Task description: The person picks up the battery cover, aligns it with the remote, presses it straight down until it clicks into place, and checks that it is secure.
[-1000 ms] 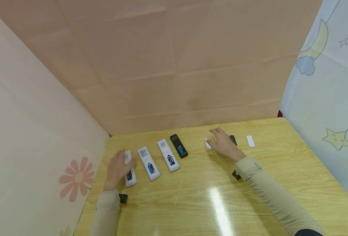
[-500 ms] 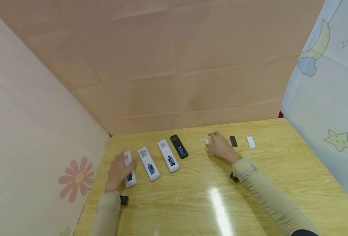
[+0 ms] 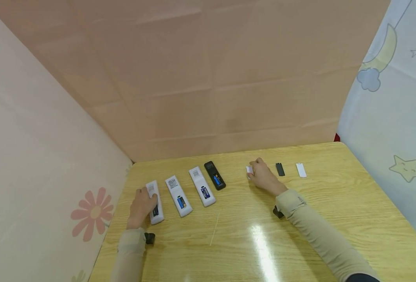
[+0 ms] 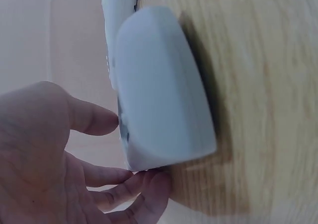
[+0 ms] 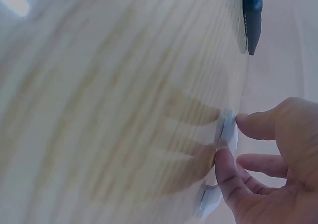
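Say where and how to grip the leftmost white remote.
Pinch the leftmost white remote from above, probably best across the long sides of its far half: it is a narrow bar lying back up, its open battery bay in the near half.

tabletop (image 3: pixel 229 235): pale yellow, wood-grained, with a rounded far right corner; a bright band of reflected light crosses the near part, with a thin pale line to its left. left half, from left to right: the outermost white remote (image 3: pixel 160 216), a second white remote (image 3: pixel 174 192), a third white remote (image 3: pixel 197 180) and a black remote (image 3: pixel 212 171), spaced apart, slanted, backs upward, battery bays uncovered. right half: a small white cover (image 3: pixel 249 170), partly hidden, its contact with the surface unclear; another white piece (image 5: pixel 208 202) beside it, seen from the right wrist; a black cover (image 3: pixel 280 169); a far-right white cover (image 3: pixel 301 170).
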Tool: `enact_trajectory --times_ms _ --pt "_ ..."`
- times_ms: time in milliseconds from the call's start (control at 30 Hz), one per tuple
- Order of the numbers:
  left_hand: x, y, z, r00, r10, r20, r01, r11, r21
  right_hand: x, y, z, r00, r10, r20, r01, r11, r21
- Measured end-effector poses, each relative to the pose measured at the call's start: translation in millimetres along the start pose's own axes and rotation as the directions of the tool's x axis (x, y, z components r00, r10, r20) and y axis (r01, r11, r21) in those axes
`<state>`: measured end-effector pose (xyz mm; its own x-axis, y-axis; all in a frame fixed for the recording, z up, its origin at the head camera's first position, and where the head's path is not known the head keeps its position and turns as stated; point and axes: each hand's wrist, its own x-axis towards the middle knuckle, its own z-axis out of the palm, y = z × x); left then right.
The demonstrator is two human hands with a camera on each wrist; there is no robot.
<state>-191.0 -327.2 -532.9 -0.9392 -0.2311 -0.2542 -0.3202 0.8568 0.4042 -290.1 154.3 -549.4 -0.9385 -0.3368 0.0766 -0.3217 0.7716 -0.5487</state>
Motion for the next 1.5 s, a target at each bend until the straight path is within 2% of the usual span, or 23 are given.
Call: enact_trajectory --times_ms 233,400,567,800,967,1167,1333,1500 --pt "3.4 2.0 -4.9 1.000 -0.004 0.005 0.004 1.000 -0.003 2.8 -2.4 -0.8 1.000 0.001 0.011 -0.001 1.000 0.012" --pt "6.2 5.2 -12.2 0.999 -0.015 0.044 0.017 0.999 -0.031 3.9 -3.2 -0.9 1.000 0.015 0.026 -0.015 1.000 0.017" --pt "12.5 2.2 -18.1 0.997 -0.008 0.079 0.014 0.997 -0.074 4.5 -2.4 -0.5 0.999 0.023 0.032 -0.025 0.999 0.042" --pt "13.8 0.9 -21.0 0.991 -0.048 0.126 0.065 0.989 -0.131 4.2 -1.9 -1.5 0.998 0.046 0.041 -0.049 0.995 0.089" --pt "11.5 3.8 -22.7 0.990 -0.055 0.128 0.074 0.986 -0.147 3.8 -1.7 -2.9 0.998 0.035 0.047 -0.041 0.990 0.136" --pt "10.7 4.6 -23.7 0.991 -0.054 0.124 0.073 0.985 -0.157 2.6 -0.8 -6.0 0.996 0.062 0.068 -0.073 0.982 0.176" --pt "11.3 1.5 -22.9 0.993 -0.049 0.107 0.066 0.983 -0.170 1.0 -1.3 -9.0 0.996 0.061 0.070 -0.072 0.981 0.181" --pt "10.3 -4.9 -21.9 0.993 -0.068 0.098 0.086 0.975 -0.204 0.5 -1.1 -8.6 0.996 0.065 0.064 -0.077 0.978 0.194"
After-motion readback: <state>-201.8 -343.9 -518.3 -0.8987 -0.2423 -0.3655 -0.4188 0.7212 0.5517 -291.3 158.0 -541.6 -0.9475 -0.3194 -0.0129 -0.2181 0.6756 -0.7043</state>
